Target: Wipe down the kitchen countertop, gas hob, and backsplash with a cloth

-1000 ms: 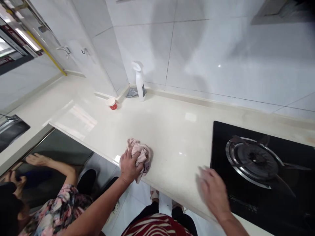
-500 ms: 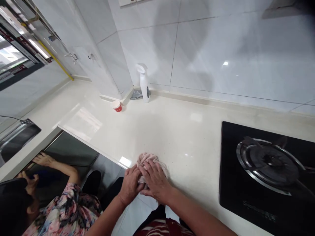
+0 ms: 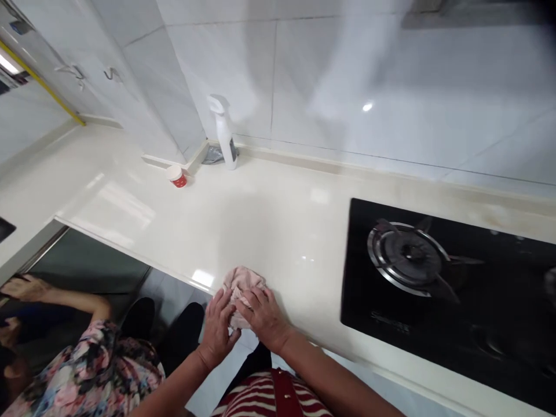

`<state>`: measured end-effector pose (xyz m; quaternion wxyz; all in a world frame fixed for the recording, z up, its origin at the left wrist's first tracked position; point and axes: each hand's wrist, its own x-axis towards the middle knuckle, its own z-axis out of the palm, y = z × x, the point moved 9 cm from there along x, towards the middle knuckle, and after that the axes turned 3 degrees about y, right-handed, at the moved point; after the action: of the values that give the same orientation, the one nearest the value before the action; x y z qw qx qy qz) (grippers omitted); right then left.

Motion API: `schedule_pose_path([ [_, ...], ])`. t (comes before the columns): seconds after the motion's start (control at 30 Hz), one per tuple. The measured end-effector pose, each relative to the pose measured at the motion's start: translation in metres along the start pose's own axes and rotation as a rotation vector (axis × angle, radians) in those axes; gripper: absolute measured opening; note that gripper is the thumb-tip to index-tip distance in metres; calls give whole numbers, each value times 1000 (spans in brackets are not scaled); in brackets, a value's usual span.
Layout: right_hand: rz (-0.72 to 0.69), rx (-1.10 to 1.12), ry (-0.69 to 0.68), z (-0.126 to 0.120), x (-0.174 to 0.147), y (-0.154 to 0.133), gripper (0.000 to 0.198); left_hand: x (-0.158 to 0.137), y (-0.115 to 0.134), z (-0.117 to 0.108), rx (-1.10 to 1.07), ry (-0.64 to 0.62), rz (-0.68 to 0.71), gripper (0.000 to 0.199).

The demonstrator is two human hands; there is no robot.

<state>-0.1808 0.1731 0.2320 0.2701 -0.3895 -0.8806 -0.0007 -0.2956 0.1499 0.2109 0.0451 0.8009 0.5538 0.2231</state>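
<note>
A crumpled pale pink cloth [image 3: 243,285] lies bunched at the front edge of the cream countertop [image 3: 278,231]. My left hand [image 3: 218,324] grips its left side, with fingers bent over the folds. On the right side, my right hand [image 3: 264,317] has its fingers curled onto the cloth. The two hands are close together, and their fingertips press into the fabric. Part of the cloth is hidden beneath my fingers.
A black gas hob [image 3: 399,310] is set into the counter at right. Against the wall stand a white spray bottle [image 3: 226,142] and a red-and-white paper cup [image 3: 177,176]. At lower left, a person in a floral top [image 3: 93,370] reaches toward a cabinet [image 3: 87,266].
The view has turned right, bringing more of the hob into sight. The cloth looks looser, with more of it showing beyond my fingers. The other person's hands remain by the cabinet.
</note>
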Motion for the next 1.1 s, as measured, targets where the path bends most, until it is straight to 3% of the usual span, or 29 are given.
schedule_pose_path([
  [0.23,174,-75,79,-76,-108,55,24,7,122,51,-36,1,210,42],
  [0.47,380,-120,102,-149,-241,116,25,20,268,107,-140,-72,478,39],
  [0.6,523,-174,104,-197,-318,156,33,29,366,149,-173,-177,621,35],
  [0.73,671,-185,21,-241,-389,197,47,42,461,190,-197,-315,724,37],
  [0.87,777,-271,-35,-282,-448,233,54,53,541,219,-220,-452,801,47],
  [1.0,847,-346,-52,-304,-478,252,53,60,586,228,-219,-458,832,59],
  [1.1,917,-362,-30,-305,-475,249,53,59,585,226,-224,-458,846,58],
])
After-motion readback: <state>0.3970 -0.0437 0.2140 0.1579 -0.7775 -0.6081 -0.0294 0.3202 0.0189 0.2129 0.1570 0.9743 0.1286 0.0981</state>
